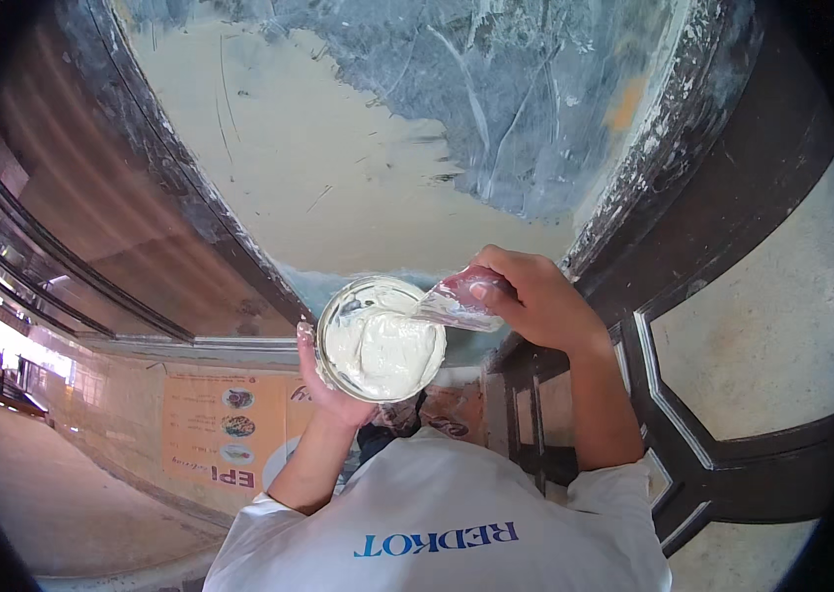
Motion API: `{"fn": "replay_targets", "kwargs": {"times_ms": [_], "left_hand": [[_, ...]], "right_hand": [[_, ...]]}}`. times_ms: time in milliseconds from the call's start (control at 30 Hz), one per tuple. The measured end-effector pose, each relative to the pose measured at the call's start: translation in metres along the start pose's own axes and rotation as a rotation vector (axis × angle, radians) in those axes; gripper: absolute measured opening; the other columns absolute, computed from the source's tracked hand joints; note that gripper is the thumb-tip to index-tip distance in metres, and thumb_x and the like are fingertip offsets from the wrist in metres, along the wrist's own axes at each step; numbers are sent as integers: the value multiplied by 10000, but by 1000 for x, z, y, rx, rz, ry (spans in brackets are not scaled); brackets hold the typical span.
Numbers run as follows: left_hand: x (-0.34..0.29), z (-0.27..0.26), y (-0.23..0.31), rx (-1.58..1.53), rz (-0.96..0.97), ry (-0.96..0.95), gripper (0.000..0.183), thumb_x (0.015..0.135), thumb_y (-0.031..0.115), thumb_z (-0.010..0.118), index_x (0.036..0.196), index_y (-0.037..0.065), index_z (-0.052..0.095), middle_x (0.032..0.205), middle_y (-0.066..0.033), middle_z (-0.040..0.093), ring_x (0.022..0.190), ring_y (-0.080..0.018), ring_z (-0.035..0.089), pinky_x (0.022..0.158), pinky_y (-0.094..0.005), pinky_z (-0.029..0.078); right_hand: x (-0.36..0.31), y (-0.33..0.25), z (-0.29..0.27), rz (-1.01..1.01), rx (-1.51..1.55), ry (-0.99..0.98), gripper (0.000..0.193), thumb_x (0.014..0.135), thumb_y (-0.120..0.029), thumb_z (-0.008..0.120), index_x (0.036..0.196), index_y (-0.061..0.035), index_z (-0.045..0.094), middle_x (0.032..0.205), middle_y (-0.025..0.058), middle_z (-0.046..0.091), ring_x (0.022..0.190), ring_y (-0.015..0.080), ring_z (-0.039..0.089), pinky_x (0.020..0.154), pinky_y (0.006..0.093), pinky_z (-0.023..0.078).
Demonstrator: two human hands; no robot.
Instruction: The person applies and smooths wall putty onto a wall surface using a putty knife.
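A round metal can (330, 370) of thick white paste (387, 345) rests in my left hand (326, 387), whose fingers curve round its left side and underside. My right hand (533, 296) grips a putty knife (458, 299) with a reddish handle. White paste coats its wide blade, and the blade's tip is at the can's right rim, by the paste. Beyond the can rises a wall panel (338, 187), part smooth cream coat and part bare, streaky blue-grey.
Dark frames flank the panel, the right one (654, 138) spattered white. Glass panes (131, 237) stand at the left. An orange poster (210, 419) lies low on the left. On the right is a dark lattice (723, 464) with pale panels.
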State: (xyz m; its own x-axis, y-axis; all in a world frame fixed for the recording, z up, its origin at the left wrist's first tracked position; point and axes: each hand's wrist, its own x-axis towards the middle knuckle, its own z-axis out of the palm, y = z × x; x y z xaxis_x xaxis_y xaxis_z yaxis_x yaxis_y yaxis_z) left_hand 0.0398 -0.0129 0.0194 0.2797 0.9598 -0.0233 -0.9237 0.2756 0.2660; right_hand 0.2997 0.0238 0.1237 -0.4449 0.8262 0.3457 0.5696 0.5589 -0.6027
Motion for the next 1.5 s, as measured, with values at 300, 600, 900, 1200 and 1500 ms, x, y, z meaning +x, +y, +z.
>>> {"fn": "replay_targets", "kwargs": {"times_ms": [300,600,900,1200,1500], "left_hand": [[-5,-1,-8,-24,56,28,766,895,650,332,1430,103,374,1472,-153,362,1343,-369,350,1099,-551,274],[-10,-10,-10,5,77,70,826,854,713,307,1448,140,349,1486,-143,340,1355,-361,334,1097,-555,280],[-26,-10,-8,74,172,141,765,884,653,325,1412,106,400,1463,-139,378,1318,-364,382,1079,-541,314],[-46,-22,-9,56,174,141,769,873,654,385,1423,116,386,1470,-134,369,1329,-352,371,1088,-534,303],[-63,-17,-2,110,229,218,787,877,681,327,1428,121,379,1460,-121,386,1324,-332,383,1089,-521,306]], "right_hand": [[-13,2,23,12,-64,117,220,848,-172,620,994,-44,518,896,156,590,885,386,562,770,459,442],[-18,32,33,50,-149,105,365,741,-201,746,985,-20,544,866,163,593,825,367,572,767,410,455],[-45,138,112,482,753,506,345,838,-170,694,1103,-44,514,1006,81,601,934,167,578,817,310,468],[24,99,66,279,259,768,340,844,-161,678,1104,-12,516,952,145,612,886,244,596,782,359,469],[56,102,54,202,12,984,305,842,-210,670,1039,-14,545,943,181,620,878,386,594,757,450,464]]}}
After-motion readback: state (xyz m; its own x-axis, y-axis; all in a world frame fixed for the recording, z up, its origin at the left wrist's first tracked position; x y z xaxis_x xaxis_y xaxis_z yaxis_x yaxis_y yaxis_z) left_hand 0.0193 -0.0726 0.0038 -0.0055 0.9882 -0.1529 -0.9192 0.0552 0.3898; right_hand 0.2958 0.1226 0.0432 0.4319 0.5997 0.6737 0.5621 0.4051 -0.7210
